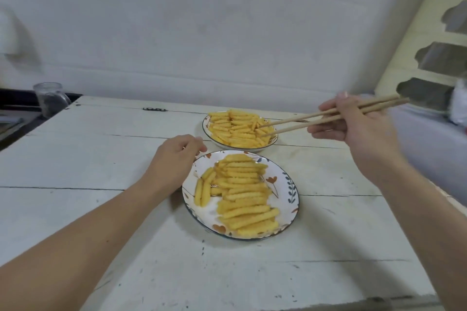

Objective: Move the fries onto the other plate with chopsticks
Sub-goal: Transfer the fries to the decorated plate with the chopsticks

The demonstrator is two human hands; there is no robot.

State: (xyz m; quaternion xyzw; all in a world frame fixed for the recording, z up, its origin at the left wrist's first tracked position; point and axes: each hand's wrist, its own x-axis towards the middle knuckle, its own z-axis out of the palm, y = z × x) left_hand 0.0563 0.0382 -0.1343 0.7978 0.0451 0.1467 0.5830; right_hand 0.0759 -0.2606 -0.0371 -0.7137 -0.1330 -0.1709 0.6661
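Observation:
Two plates of yellow crinkle fries stand on the white table. The near plate (290,184) has a flower pattern and a pile of fries (242,194). The far plate (206,129) is heaped with fries (237,127). My right hand (353,124) grips a pair of wooden chopsticks (321,117), whose tips reach into the right side of the far pile. My left hand (174,159) rests at the near plate's upper left rim, fingers curled against its edge.
The white plank table (101,159) stretches to the left and towards me. A clear glass jar (49,98) stands at the table's far left corner beside a dark counter. A white wall runs behind, and a cream cabinet (429,45) stands at the right.

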